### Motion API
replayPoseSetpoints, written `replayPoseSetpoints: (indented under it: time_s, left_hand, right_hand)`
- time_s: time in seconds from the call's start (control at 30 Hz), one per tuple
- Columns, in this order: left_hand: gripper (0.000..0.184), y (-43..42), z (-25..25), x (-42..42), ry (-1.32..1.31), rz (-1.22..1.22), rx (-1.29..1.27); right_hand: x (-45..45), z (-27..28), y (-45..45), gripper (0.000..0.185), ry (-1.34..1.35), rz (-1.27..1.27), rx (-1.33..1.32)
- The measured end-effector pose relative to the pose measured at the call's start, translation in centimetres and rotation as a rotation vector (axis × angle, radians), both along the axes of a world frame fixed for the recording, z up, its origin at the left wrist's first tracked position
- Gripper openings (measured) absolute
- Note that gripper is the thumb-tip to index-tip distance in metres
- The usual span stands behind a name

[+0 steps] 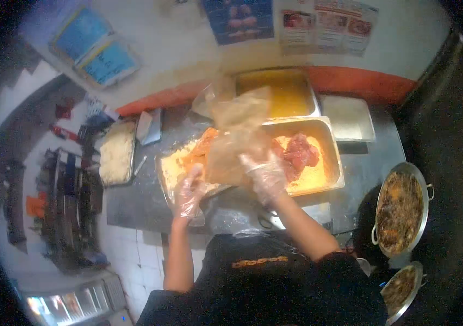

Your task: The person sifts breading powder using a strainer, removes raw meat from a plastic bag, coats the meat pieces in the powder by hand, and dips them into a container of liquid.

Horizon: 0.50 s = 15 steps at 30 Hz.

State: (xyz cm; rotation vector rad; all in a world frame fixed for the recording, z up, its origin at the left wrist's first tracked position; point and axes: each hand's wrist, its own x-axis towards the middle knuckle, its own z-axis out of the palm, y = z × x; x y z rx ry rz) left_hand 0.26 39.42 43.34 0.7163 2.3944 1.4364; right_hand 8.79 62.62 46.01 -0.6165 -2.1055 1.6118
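Note:
Both my hands wear clear plastic gloves. My left hand (189,193) is at the left end of a blurred, translucent plastic bag (228,155), over a tray of orange-yellow powder (172,168) with orange-coated pieces (201,149); its fingers are partly smeared, and what they hold is not clear. At the bag's right side, my right hand (264,174) has its fingers spread. Raw red meat (300,155) lies on yellow-orange powder in a deep metal pan (341,168), just right of that hand. The bag hides part of both containers.
Behind the pan stands a container of yellow liquid (277,92). An empty-looking pale tray (348,119) is at the back right, a tray of whitish food (117,152) at the left. Two round pans (400,214) of dark food stand at the right.

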Motion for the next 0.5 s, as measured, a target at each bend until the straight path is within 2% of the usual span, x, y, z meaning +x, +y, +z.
replayPoseSetpoints:
  time_s: [0.07, 0.1, 0.13, 0.2, 0.23, 0.3, 0.33, 0.4, 0.43, 0.5]
  left_hand:
    - [0.055, -1.4, 1.7, 1.7, -0.021, 0.16, 0.173]
    - [0.054, -1.3, 4.4, 3.4, -0.029, 0.242, 0.258]
    - [0.054, -2.6, 4.4, 3.3, -0.043, 0.253, 0.25]
    - [0.05, -6.7, 4.5, 2.5, -0.562, 0.452, 0.709]
    - [0.05, -7.8, 5.2, 3.1, -0.57, 0.465, 0.71]
    - [0.043, -10.4, 7.0, 4.2, 0.007, 0.632, 0.027]
    - [0.043, -12.5, 6.4, 4.3, 0.004, 0.647, 0.034]
    - [0.04, -17.7, 4.8, 4.4, -0.023, 0.792, 0.18]
    - [0.04, -19.8, 4.8, 4.4, -0.026, 0.809, 0.191]
    - [0.036, -24.5, 4.3, 4.3, -0.054, 1.002, 0.241]
  right_hand:
    - [-0.3, 3.5, -2.1, 0.05, -0.078, 0.256, -0.057]
    - [-0.6, 4.6, -3.5, 0.049, -0.072, 0.374, -0.087]
    - [-1.0, 4.7, -5.4, 0.049, 0.03, 0.473, -0.121]
    - [-1.6, 4.1, -8.8, 0.046, -0.058, 0.718, 0.064]
    - [-1.9, 3.9, -10.9, 0.046, -0.068, 0.727, 0.06]
    - [-2.4, 3.6, -14.9, 0.045, 0.047, 0.722, -0.116]
    - [-2.3, 3.6, -16.3, 0.045, 0.043, 0.736, -0.11]
    - [-2.8, 3.7, -19.6, 0.044, 0.07, 0.527, 0.13]
    - [-3.5, 3.4, -21.2, 0.044, 0.068, 0.545, 0.141]
    - [-4.7, 1.5, -24.3, 0.046, -0.014, 0.539, 0.055]
